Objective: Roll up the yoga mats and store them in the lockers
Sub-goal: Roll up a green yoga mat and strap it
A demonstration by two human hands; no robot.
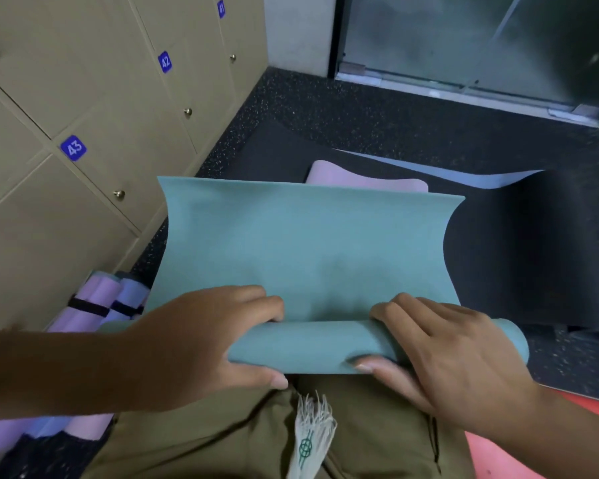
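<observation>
A: What is the teal yoga mat [305, 243] like?

B: Matte, soft, finely grained. Its near end is wound into a smooth tube; the rest lies flat on the floor [360, 108], edges curling up.

A: And the grip?

B: Both hold the roll. The left hand [201, 344] curls fingers over the top, thumb under; the right hand [446, 354] does likewise near the tube's open end.

A: What surrounds it?

B: Beige lockers [83, 98] with blue number tags and small round knobs at left. Rolled lilac mats [94, 305], bound by black straps, lie beside them. Beyond the teal sheet lie a pink mat [363, 179] and a dark mat [533, 243] with a pale blue underside on speckled black rubber flooring.
</observation>
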